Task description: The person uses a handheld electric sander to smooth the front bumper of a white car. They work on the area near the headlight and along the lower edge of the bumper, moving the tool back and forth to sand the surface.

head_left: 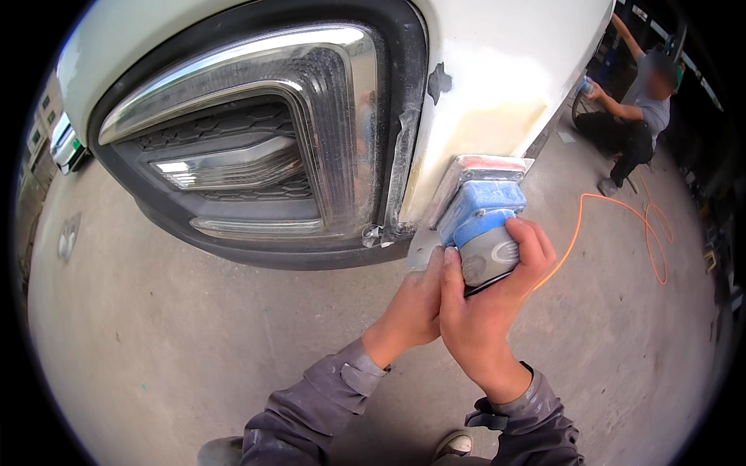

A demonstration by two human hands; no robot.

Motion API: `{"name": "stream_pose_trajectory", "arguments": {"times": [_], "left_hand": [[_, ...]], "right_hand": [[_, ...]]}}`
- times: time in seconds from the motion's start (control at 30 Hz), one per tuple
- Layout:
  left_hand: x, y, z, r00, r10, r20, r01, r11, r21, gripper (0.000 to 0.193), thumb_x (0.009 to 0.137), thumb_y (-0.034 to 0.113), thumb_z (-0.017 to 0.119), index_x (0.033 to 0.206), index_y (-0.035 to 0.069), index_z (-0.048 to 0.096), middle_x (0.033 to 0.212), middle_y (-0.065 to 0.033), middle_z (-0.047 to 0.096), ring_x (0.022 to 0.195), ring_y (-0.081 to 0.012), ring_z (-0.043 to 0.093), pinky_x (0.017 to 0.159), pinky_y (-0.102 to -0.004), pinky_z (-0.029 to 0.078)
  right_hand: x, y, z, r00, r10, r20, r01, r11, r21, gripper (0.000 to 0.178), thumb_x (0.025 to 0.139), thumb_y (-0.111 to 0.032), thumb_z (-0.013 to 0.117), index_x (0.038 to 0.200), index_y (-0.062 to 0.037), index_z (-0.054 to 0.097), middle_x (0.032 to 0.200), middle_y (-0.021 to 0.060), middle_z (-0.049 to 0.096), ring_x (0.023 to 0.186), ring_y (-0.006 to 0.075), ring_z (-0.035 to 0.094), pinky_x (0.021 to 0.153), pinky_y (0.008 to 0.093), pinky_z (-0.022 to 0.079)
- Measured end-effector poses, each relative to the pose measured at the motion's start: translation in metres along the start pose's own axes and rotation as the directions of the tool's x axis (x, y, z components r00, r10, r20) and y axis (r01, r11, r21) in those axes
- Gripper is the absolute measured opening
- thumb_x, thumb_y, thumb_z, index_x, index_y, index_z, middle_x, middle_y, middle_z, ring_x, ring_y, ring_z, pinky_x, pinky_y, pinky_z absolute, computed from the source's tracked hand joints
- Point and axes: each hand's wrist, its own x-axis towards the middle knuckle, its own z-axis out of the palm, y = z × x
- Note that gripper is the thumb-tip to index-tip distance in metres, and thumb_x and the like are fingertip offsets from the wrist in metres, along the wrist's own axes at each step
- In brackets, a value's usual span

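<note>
Below centre, the right hand (491, 314) is clasping a blue-grey sander (483, 221); the left hand (410, 304) is touching beside it, grip hidden, cannot tell. Right of centre, the sander is sitting against a white panel (509, 66); upper right, a co-worker (651, 105) is crouching.

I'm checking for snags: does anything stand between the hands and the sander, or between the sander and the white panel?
Nothing visible does: the right hand grips the sander, the left hand is close beside it, and the sander appears pressed to the white panel.
</note>
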Motion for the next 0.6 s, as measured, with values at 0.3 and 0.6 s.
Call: {"name": "stream_pose_trajectory", "arguments": {"times": [0.3, 0.6], "left_hand": [[-0.003, -0.005, -0.005, 0.993, 0.051, -0.103, -0.055, 0.998, -0.033, 0.062, 0.082, 0.02, 0.066, 0.134, 0.001, 0.038, 0.117, -0.0238, 0.056, 0.091, -0.047, 0.059, 0.07, -0.0491, 0.048], [0.01, -0.005, 0.012, 1.0, 0.017, 0.012, -0.017, 0.999, 0.041, 0.068, 0.084, 0.02, 0.064, 0.139, 0.0, 0.03, 0.117, -0.0241, 0.058, 0.096, -0.048, 0.06, 0.074, -0.0489, 0.049]], "right_hand": [[-0.005, -0.004, 0.007, 1.0, 0.003, 0.016, -0.003, 1.0, -0.004, 0.068, 0.073, 0.001, 0.071, 0.13, -0.0013, 0.034, 0.124, 0.0206, 0.037, 0.116, 0.0347, 0.038, 0.1, 0.0443, 0.031], [0.005, 0.009, -0.003, 0.997, 0.07, 0.021, -0.069, 0.997, -0.036, 0.066, 0.074, 0.001, 0.07, 0.129, -0.0004, 0.035, 0.124, 0.0212, 0.037, 0.117, 0.036, 0.04, 0.101, 0.044, 0.033]]}}
